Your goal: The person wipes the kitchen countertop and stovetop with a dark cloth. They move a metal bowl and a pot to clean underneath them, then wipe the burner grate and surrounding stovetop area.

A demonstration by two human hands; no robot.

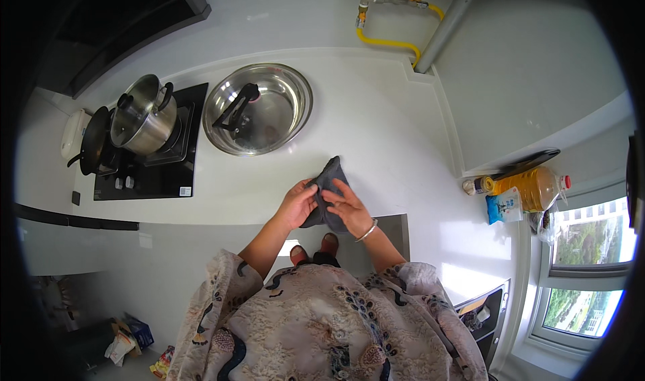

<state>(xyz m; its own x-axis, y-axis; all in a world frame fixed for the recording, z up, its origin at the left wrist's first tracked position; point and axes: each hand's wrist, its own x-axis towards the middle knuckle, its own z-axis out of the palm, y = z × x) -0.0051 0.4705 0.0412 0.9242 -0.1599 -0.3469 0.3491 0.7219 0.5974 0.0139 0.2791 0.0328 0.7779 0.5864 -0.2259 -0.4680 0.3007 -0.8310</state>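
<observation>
Both hands meet over a dark grey cloth (327, 187) at the front edge of the white counter (376, 125), just below the picture's centre. The left hand (297, 205) pinches the cloth's left side, fingers curled around the fabric. The right hand (348, 206) lies on its right side, fingers pressing and gripping a fold; a silver bangle (367, 231) circles that wrist. The cloth's upper corner points toward 12 o'clock, and its lower part hangs over the counter edge between the hands.

At 11 o'clock from the cloth sits a wide steel basin (258, 109) with a black-handled lid inside it. Farther toward 10 o'clock a steel pot (143, 117) stands on a black stove (156, 159), with a black pan (94, 141) beside it. At 3 o'clock, near the window, an oil bottle (534, 186) lies by a blue packet (504, 205).
</observation>
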